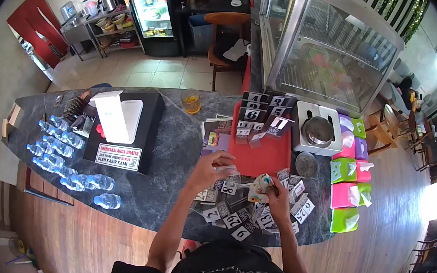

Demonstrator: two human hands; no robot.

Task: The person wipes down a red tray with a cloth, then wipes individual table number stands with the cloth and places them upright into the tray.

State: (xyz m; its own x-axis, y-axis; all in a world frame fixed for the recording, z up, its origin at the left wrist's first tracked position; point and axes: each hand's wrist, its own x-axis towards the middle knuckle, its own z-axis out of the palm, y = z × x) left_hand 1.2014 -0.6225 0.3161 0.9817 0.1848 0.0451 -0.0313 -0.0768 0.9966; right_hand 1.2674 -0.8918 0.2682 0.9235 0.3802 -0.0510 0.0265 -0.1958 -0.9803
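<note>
My left hand is above the counter, fingers curled around a small clear or pale piece that is hard to make out. A patterned white cloth is bunched in my right hand. Beneath and around both hands lie several black-and-white number signs, some overlapping and tipped over. Beyond my hands, a red tray holds several number signs standing upright at its far end. Flat cards lie left of the tray.
Several water bottles and a black stand with a white device occupy the counter's left. A glass stands near its far edge. Right of the tray are a small stove, a round ashtray-like dish, tissue packs and a glass display case.
</note>
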